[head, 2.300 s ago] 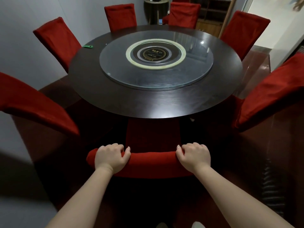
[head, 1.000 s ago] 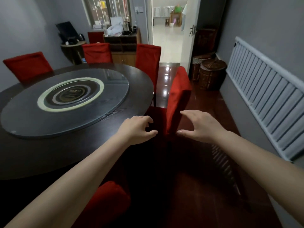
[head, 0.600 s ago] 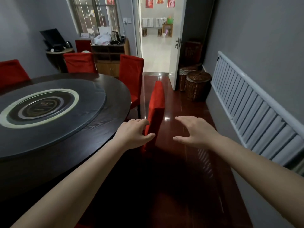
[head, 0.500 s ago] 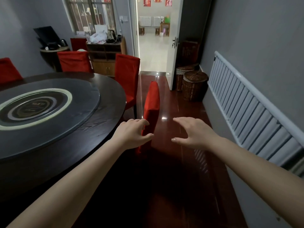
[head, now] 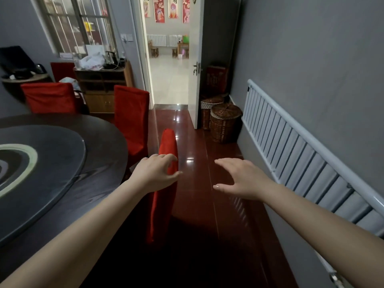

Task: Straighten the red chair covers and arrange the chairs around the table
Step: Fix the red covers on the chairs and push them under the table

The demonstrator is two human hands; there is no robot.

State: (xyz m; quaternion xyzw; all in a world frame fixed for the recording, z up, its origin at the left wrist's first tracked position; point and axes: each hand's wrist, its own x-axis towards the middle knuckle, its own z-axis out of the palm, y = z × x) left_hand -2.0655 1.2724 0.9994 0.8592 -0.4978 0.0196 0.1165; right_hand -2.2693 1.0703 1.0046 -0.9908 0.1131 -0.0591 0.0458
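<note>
Before taking hold of the chair (head: pixel 162 208) in its soft red cloth cover, standing edge-on beside the round dark wooden table (head: pixel 99 173), aim for the likely stiff top rail under slack fabric, with left hand (head: pixel 154 174) loosely curled, empty, at that edge and right hand (head: pixel 241 179) spread, empty, apart rightward.

Single view: head-worn wide-angle camera. Sits above table height, looks forward and down. Faces along floor strip (head: pixel 207 142) between round table (head: pixel 104 146) at left and radiator (head: pixel 291 152) on right wall, toward open doorway (head: pixel 170 80) at far end. Forearms enter from bottom corners; left hand (head: pixel 154 173) and right hand (head: pixel 243 179) close, mid-frame. Nearest red-covered chair (head: pixel 164 204) seen edge-on, just below lens.
</note>
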